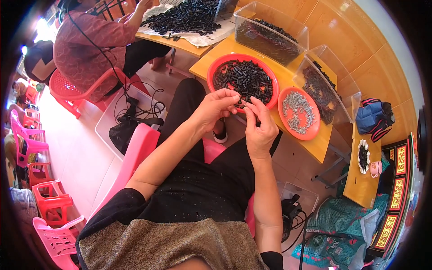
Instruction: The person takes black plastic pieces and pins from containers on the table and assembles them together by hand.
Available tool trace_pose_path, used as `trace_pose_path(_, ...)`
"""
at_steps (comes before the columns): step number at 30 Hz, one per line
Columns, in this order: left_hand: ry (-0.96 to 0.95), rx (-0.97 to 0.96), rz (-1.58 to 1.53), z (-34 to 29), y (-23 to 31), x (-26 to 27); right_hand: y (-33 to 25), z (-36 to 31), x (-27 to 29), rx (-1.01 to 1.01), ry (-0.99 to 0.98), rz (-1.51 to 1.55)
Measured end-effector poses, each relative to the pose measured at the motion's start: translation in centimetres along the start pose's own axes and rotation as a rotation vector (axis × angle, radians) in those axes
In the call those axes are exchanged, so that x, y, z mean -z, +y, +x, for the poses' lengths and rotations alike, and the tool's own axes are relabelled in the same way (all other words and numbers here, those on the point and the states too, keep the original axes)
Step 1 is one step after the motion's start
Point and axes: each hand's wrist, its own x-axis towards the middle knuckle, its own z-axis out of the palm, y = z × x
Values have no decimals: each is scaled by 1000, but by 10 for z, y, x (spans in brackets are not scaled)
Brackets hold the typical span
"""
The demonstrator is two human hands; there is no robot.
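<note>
At the near rim of the red bowl (240,56), the person's left hand (216,110) and right hand (262,129) come nearly tip to tip, left at about 10 o'clock from right. Fingers bent on both; cannot tell if they're clamped on a piece, too small. Black pieces (245,78) heap in the bowl at 12 o'clock, just past the fingertips, long axes every which way, both hands about equally near. Silver pins (294,101) lie on the orange-red plate (317,118), roughly 3 o'clock from the fingertips, right hand clearly nearer, pins jumbled too
</note>
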Motion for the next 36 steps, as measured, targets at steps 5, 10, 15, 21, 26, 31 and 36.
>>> trace_pose_path(5,96,-76,46,-2,-6,-9,3,-1,-1,136,5,-169)
trace_pose_path(10,127,-108,112,-7,-9,-16,5,-1,1,238,4,-294)
trace_pose_path(15,146,-132,147,-10,-11,-20,5,-3,3,270,-62,-385)
trace_pose_path(21,154,-134,136,-18,-17,-17,5,1,1,281,-28,-251)
trace_pose_path(26,63,125,-70,-38,-20,20,-4,-3,-1,-50,-210,83)
trace_pose_path(31,31,222,-216,-51,-36,36,1,-9,-4,-399,-465,366)
trace_pose_path(36,36,277,-344,-52,-30,39,-2,-10,-8,-427,-488,296)
